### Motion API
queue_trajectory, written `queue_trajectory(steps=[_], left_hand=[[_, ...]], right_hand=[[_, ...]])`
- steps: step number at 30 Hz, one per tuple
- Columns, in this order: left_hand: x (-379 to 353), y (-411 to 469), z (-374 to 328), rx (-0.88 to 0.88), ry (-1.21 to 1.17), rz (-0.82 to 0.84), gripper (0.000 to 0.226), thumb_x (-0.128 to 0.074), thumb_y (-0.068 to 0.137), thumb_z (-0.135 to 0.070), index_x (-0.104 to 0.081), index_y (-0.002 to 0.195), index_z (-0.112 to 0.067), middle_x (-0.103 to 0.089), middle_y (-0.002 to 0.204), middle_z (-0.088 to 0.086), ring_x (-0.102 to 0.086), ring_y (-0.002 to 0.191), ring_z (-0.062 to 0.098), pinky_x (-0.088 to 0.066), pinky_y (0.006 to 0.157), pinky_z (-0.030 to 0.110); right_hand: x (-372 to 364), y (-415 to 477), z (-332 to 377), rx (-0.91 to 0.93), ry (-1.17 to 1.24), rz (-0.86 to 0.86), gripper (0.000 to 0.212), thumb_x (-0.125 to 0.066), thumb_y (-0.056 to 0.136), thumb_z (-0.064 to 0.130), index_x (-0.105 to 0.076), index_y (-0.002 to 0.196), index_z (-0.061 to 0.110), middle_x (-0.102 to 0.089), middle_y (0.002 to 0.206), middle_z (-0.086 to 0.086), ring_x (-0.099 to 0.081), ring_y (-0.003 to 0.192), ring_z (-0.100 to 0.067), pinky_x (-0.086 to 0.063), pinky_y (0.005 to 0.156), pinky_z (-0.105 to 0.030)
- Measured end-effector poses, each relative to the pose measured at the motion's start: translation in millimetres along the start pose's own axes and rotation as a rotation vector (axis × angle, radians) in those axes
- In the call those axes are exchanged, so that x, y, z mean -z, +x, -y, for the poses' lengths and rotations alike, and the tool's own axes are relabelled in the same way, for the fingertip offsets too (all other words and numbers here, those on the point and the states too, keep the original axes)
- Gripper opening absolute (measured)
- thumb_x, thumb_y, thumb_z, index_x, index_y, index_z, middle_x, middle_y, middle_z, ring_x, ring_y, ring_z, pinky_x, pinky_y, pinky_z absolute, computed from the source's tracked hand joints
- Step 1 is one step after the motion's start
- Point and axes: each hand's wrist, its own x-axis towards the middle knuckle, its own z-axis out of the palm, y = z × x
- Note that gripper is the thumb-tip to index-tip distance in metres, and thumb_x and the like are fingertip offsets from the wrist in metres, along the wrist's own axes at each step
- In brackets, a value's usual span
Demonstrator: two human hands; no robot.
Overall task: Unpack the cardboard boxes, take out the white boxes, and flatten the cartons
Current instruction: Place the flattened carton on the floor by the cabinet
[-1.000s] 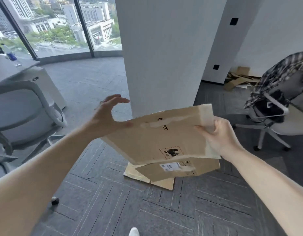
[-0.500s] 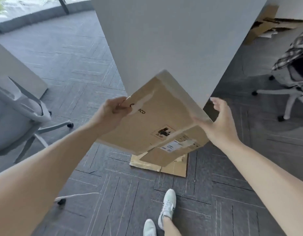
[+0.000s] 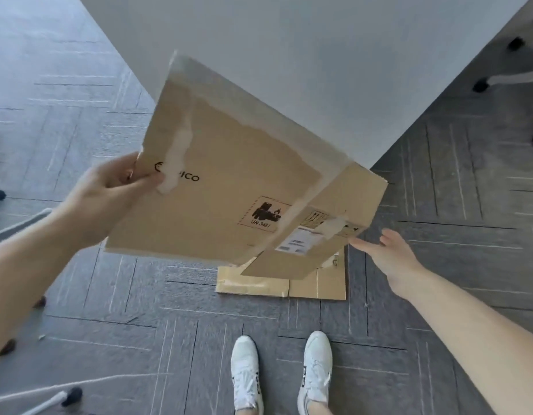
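Note:
A flattened brown carton (image 3: 229, 175) with torn tape strips, black lettering and a hazard label hangs tilted in the air in front of me. My left hand (image 3: 115, 187) pinches its left edge, thumb on the printed face. My right hand (image 3: 387, 253) is off the carton, fingers straight, just right of the carton's lower right corner. Another flattened carton (image 3: 304, 286) lies on the carpet below the held one, partly hidden by it. No white boxes are in view.
A white pillar (image 3: 319, 70) rises right behind the carton. Chair legs with castors show at the left (image 3: 70, 396) and the upper right (image 3: 480, 85). My two white shoes (image 3: 280, 372) stand on grey carpet tiles just short of the floor carton.
My right hand has let go of the carton's right edge and dropped beside its lower corner. The view has tilted further down, and the carton now hangs from my left hand alone.

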Motion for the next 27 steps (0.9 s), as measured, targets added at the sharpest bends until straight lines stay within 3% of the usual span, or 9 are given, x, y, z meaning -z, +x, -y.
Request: queue_trajectory(steps=[3,6,8,10,14,18,21,24,27], left_hand=[[9.4,30.6,63.2,0.038,-0.166,0.045,0.054,-0.084,0.081,-0.041,-0.071,0.129,-0.02,-0.074,0.124,0.012,-0.072,0.113,0.033,-0.062,0.088,0.04],[9.4,60.5,129.1,0.118,-0.246,0.084,0.047,-0.078,0.089,-0.029,-0.068,0.133,-0.016,-0.069,0.132,0.016,-0.069,0.119,0.035,-0.059,0.092,0.052],[-2.6,78.9,177.3,0.197,-0.275,0.066,0.038,-0.066,0.095,-0.019,-0.068,0.132,-0.017,-0.069,0.133,0.017,-0.068,0.12,0.036,-0.058,0.093,0.054],[-25.4,95.2,225.7,0.283,-0.297,0.031,0.039,-0.059,0.097,-0.015,-0.066,0.135,-0.017,-0.068,0.135,0.016,-0.066,0.123,0.036,-0.055,0.1,0.056],[-86.4,125.4,316.4,0.4,-0.319,-0.051,0.032,-0.056,0.101,-0.013,-0.064,0.132,-0.015,-0.07,0.131,0.014,-0.069,0.113,0.029,-0.059,0.094,0.049],[-137.5,156.7,399.7,0.451,-0.329,-0.152,0.028,-0.061,0.102,-0.013,-0.064,0.129,-0.02,-0.073,0.125,0.009,-0.072,0.103,0.022,-0.055,0.088,0.041],[-163.1,175.4,452.2,0.463,-0.288,-0.216,0.033,-0.065,0.1,-0.014,-0.061,0.132,-0.023,-0.072,0.122,0.006,-0.071,0.102,0.021,-0.054,0.08,0.035],[-181.8,192.8,495.0,0.446,-0.182,-0.271,0.042,-0.065,0.101,-0.016,-0.055,0.141,-0.023,-0.072,0.109,-0.005,-0.07,0.089,0.008,-0.055,0.069,0.027],[-192.4,208.9,526.5,0.447,-0.103,-0.278,0.05,-0.064,0.103,-0.016,-0.047,0.15,-0.021,-0.07,0.106,-0.005,-0.069,0.09,0.01,-0.055,0.073,0.03]], right_hand=[[-10.0,48.1,-28.3,-0.034,0.077,0.011,0.142,-0.091,0.051,0.055,-0.014,0.165,0.023,-0.019,0.171,-0.001,-0.029,0.152,-0.021,-0.02,0.126,-0.048],[-19.7,95.1,-55.8,-0.038,0.097,-0.013,0.12,-0.092,0.052,0.052,-0.038,0.156,0.023,-0.051,0.149,0.01,-0.044,0.139,-0.015,-0.028,0.12,-0.041],[-22.9,128.9,-78.4,-0.03,0.081,-0.124,0.101,-0.092,0.069,0.041,-0.041,0.153,0.021,-0.058,0.128,0.013,-0.055,0.119,-0.01,-0.037,0.108,-0.035],[-24.8,163.0,-101.6,0.016,0.036,-0.197,0.085,-0.088,0.082,0.026,-0.041,0.152,0.019,-0.058,0.108,0.016,-0.056,0.098,0.0,-0.044,0.085,-0.025],[-33.3,231.5,-142.8,0.077,-0.12,-0.31,0.064,-0.079,0.09,0.011,-0.045,0.144,0.018,-0.059,0.102,0.009,-0.055,0.087,0.0,-0.042,0.064,-0.023],[-43.4,295.2,-180.6,0.101,-0.203,-0.363,0.066,-0.08,0.089,0.011,-0.042,0.142,0.02,-0.06,0.107,0.003,-0.058,0.086,-0.005,-0.046,0.067,-0.028],[-52.9,334.2,-208.1,0.129,-0.25,-0.358,0.076,-0.081,0.089,0.011,-0.035,0.148,0.026,-0.058,0.114,0.001,-0.061,0.098,-0.019,-0.05,0.082,-0.037],[-62.9,366.9,-235.4,0.141,-0.29,-0.359,0.082,-0.08,0.088,0.007,-0.032,0.151,0.028,-0.057,0.114,0.003,-0.06,0.106,-0.019,-0.049,0.089,-0.04],[-72.5,389.4,-258.3,0.137,-0.329,-0.347,0.087,-0.082,0.087,0.007,-0.03,0.153,0.028,-0.058,0.115,0.003,-0.059,0.108,-0.018,-0.049,0.094,-0.041]])
